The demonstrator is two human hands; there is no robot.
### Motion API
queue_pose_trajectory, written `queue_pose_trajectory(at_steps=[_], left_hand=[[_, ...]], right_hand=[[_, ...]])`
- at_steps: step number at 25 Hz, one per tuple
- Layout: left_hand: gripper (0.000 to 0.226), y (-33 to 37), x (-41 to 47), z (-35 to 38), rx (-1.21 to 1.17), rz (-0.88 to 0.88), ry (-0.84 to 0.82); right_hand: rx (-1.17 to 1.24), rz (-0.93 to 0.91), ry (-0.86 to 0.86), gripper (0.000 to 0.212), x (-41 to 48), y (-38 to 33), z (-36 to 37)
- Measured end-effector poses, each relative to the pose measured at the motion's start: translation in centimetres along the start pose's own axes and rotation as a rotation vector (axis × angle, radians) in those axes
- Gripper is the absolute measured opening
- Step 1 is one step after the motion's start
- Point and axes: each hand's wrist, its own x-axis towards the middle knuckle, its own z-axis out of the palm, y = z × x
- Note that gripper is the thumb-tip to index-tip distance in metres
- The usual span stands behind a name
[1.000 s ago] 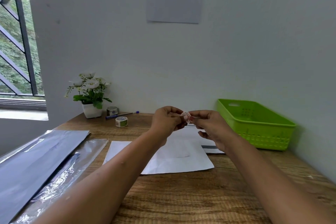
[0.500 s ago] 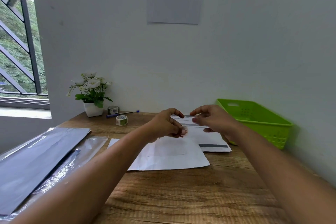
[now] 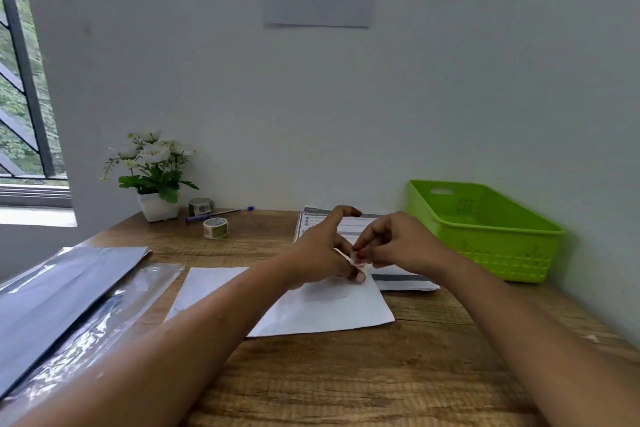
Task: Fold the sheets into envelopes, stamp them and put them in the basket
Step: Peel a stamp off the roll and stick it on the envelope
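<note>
R hand (image 3: 398, 243) back at papery stamp (image 3: 356, 259)

The left hand (image 3: 320, 255) and the right hand (image 3: 401, 243) meet above the table (image 3: 346, 385), pinching a small pale stamp (image 3: 356, 258) between their fingertips. Just beneath them lies a white sheet (image 3: 329, 312), and the green basket (image 3: 502, 253) stands apart at the right, near the wall.

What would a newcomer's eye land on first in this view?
Mid-table, the left hand and right hand pinch a small pinkish sticker between them, just above the white sheet. The bright green basket stands at the right by the wall. A white-flowered pot plant sits at the far left.
</note>
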Motion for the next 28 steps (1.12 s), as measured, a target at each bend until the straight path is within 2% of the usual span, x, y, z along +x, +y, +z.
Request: queue_pose_trajectory(at_steps=[9,18,25,28], left_hand=[[0.106,0.1,-1.0,0.5,-0.036,-0.009,0.143],[0.105,0.3,-0.9,0.3,-0.078,-0.025,0.152],[0.090,0.3,-0.9,-0.9,-0.227,0.045,0.205],[0.083,0.6,-0.8,-1.6,-0.245,0.048,0.136]], right_hand=[[0.078,0.023,0.107,0.020,-0.6,-0.2,0.9],[0.140,-0.009,0.145,0.019,-0.8,-0.3,0.8],[0.477,0.046,0.240,0.021,-0.7,-1.0,1.5],[0.586,0.060,0.277,0.023,-0.7,-1.1,2.1]])
